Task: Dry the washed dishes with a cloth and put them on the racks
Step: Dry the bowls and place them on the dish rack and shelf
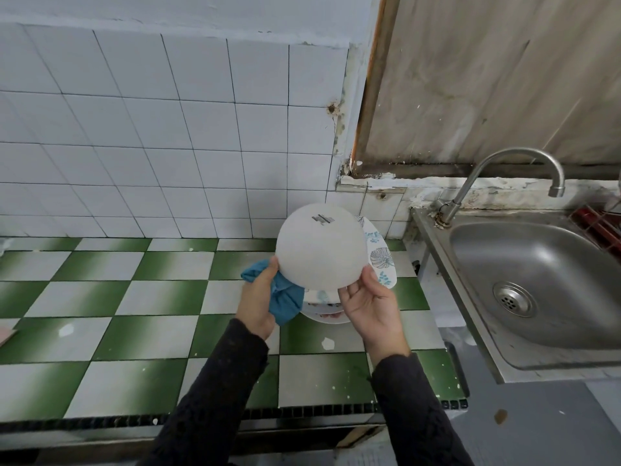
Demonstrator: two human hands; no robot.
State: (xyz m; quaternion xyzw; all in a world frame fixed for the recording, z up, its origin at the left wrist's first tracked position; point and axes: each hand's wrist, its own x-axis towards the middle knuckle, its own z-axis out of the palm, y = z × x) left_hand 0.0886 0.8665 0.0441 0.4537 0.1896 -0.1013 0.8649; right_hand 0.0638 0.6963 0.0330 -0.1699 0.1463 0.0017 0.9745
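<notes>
sleeves, then left hand gripping cloth and plate, right hand pinching its rim. if wet, it could slip onto dishes below.

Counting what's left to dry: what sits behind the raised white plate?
A leaf-patterned plate shows at its right edge, stacked dishes below; the white plate hides how many.

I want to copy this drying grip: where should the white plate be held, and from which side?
By its thin rim at the lower right, coming from below, as the right hand does. The white plate stands tilted, underside toward the camera, so its edge takes a pinch and the faces are free for the blue cloth in the left hand.
</notes>
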